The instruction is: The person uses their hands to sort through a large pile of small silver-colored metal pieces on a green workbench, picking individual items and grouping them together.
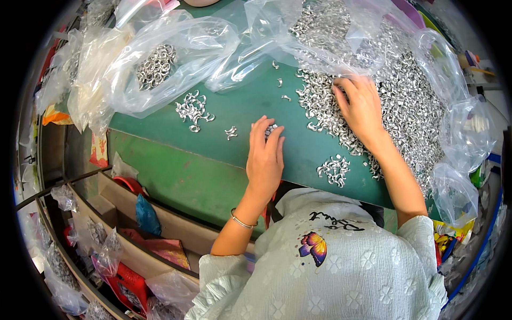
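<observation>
My left hand [265, 154] lies flat on the dark green mat [250, 106], its fingertips covering a few small silver metal pieces [271, 128]. My right hand [360, 106] rests palm down, fingers spread, on the edge of a big heap of the same silver curved pieces [410, 101] at the right. A small cluster of pieces [334, 169] lies near the mat's front edge between my arms. Another cluster [193, 109] and a pair [231, 132] lie to the left of my left hand.
Clear plastic bags [176, 48] crowd the back of the mat, one holding silver rings [156, 65]. More bags [458, 192] hang off the right side. At lower left, cardboard bins [128, 224] hold bagged parts and red and blue packets.
</observation>
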`<control>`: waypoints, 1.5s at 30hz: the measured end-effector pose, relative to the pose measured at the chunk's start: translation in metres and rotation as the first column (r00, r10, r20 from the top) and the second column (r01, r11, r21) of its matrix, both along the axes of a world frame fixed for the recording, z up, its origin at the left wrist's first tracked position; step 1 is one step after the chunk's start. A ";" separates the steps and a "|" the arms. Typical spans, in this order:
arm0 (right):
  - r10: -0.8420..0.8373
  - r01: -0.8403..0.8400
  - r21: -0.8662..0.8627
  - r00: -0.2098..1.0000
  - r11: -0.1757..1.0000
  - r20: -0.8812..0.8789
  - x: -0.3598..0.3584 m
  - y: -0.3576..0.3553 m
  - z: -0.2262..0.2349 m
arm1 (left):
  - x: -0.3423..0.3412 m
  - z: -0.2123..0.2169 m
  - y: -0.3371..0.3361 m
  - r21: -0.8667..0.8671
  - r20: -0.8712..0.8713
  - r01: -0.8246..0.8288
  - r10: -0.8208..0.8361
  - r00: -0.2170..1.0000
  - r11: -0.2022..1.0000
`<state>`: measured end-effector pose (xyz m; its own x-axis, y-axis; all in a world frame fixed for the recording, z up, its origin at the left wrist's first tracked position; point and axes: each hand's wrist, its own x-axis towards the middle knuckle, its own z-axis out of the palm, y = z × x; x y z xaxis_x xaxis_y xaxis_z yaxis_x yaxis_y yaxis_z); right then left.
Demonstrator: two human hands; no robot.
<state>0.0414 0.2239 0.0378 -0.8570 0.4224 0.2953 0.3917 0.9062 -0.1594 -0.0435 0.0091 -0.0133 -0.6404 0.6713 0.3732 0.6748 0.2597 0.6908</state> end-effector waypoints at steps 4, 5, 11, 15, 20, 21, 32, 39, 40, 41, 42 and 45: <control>-0.049 0.054 0.044 0.992 0.998 -0.114 0.001 -0.002 -0.001 | -0.001 0.000 0.000 0.012 0.005 0.002 -0.002 1.000 1.000; -0.006 0.006 -0.003 0.992 1.000 -0.125 0.006 -0.002 -0.001 | -0.001 0.000 0.000 0.013 0.011 0.001 -0.001 1.000 1.000; 0.108 -0.104 -0.082 0.993 0.991 0.052 0.040 -0.021 -0.004 | -0.003 0.018 0.004 0.010 0.037 0.057 -0.058 0.998 0.998; 0.103 -0.100 -0.104 0.994 0.989 0.019 0.039 -0.026 -0.008 | -0.003 0.032 0.030 -0.095 -0.040 0.183 -0.188 0.981 0.978; 0.185 -0.198 -0.120 0.977 0.973 -0.106 0.041 -0.026 -0.005 | -0.002 0.018 0.045 -0.219 -0.151 0.236 -0.272 0.950 0.947; 0.245 -0.261 -0.129 0.961 0.957 -0.125 0.038 -0.029 -0.005 | -0.003 0.017 0.045 -0.247 -0.152 0.256 -0.298 0.942 0.935; -0.062 0.060 -0.014 0.990 0.998 -0.125 0.052 -0.017 -0.008 | -0.032 0.022 0.056 -0.106 -0.234 0.023 -0.047 0.971 0.994; 0.179 -0.188 -0.107 0.980 0.976 -0.088 0.047 -0.026 -0.014 | -0.022 0.020 0.066 -0.189 -0.169 0.268 -0.300 0.939 0.945; 0.137 -0.142 -0.058 0.988 0.988 -0.073 0.048 -0.023 -0.013 | -0.024 0.021 0.068 -0.208 -0.178 0.260 -0.298 0.938 0.943; 0.097 -0.102 -0.052 0.991 0.993 -0.094 0.052 -0.019 -0.013 | -0.026 0.021 0.068 -0.227 -0.187 0.252 -0.296 0.937 0.941; 0.057 -0.063 -0.047 0.992 0.997 -0.116 0.056 -0.015 -0.014 | -0.028 0.020 0.066 -0.236 -0.197 0.243 -0.291 0.936 0.941; -0.013 0.008 -0.023 0.980 1.000 -0.200 0.061 -0.010 -0.009 | -0.032 0.016 0.064 -0.228 -0.219 0.221 -0.271 0.937 0.948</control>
